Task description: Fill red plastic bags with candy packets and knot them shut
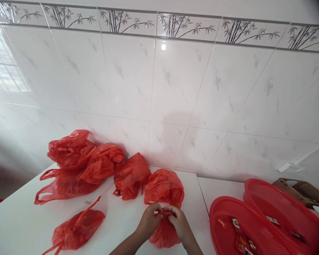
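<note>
Near the front of the white table, both hands meet over a red plastic bag. My left hand pinches the gathered top of this bag from the left. From the right, my right hand pinches the same twisted red plastic, its fingers curled close to the left ones. Just beyond the hands sits another bulging red bag, close against the wall. What the bags contain is hidden by the crumpled plastic.
Several filled red bags are heaped at the back left of the table. A tied red bag lies at front left. Two red plastic baskets with small packets stand at right, a cardboard box behind. A tiled wall bounds the back.
</note>
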